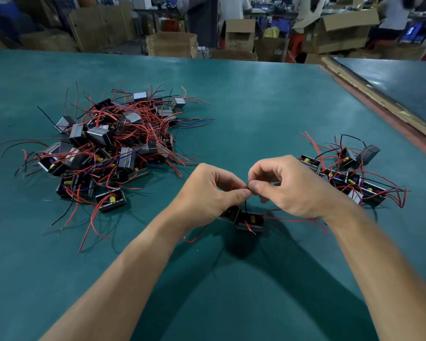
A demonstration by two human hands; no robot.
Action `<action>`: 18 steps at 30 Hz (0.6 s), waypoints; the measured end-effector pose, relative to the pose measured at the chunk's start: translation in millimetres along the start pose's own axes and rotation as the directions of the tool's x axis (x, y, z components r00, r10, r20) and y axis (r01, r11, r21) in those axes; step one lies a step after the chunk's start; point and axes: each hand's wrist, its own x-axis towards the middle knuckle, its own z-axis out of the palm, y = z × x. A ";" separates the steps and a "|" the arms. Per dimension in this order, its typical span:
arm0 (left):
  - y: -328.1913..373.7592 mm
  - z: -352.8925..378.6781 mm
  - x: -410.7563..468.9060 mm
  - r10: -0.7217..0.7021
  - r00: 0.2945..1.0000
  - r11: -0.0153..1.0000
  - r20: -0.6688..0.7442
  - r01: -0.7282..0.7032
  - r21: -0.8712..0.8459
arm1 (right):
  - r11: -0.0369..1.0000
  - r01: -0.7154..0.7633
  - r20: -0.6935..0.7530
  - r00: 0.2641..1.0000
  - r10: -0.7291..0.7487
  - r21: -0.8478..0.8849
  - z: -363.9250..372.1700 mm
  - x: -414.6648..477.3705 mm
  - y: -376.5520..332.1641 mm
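The left hand (207,193) and the right hand (293,188) meet thumb tip to thumb tip over the near middle of the table (256,107). Each is mostly closed: thumb and forefinger press together in a pinch, and the other fingers curl loosely into the palm. Between the two pinches sits the top end of a black wire (245,205), with a bit of red showing just behind the left forefinger. Whether each hand holds a separate wire end cannot be told, since the fingertips hide the join. The black wire runs straight down from the fingertips to two boxes (250,221), small, black and open-topped, which lie side by side and touching, right under the hands and partly hidden by the left palm. Red leads (293,219) trail from the boxes out under the right wrist and toward the left forearm. A pile (108,143) of the same boxes and tangled wires lies well to the left, and a smaller group (349,178) sits just right of the right hand.
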 end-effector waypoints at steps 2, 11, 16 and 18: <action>0.6 0.5 -0.4 0.025 1.000 0.999 -0.009 -0.025 0.044 | 0.999 -0.017 0.033 0.999 0.018 -0.036 1.6 0.6 1.7; 2.0 -1.5 -1.5 0.014 1.000 0.999 0.006 -0.015 0.047 | 0.998 0.039 0.001 0.999 -0.039 -0.048 -0.1 -0.9 -1.1; 3.1 -1.5 -0.8 -0.011 1.000 0.999 -0.004 0.011 0.035 | 0.996 -0.021 0.014 1.000 0.023 -0.082 2.6 0.6 -0.8; 2.7 -1.2 -0.9 -0.006 1.000 1.000 -0.001 0.006 0.025 | 0.994 -0.057 0.026 0.998 0.060 -0.096 3.9 0.6 -1.7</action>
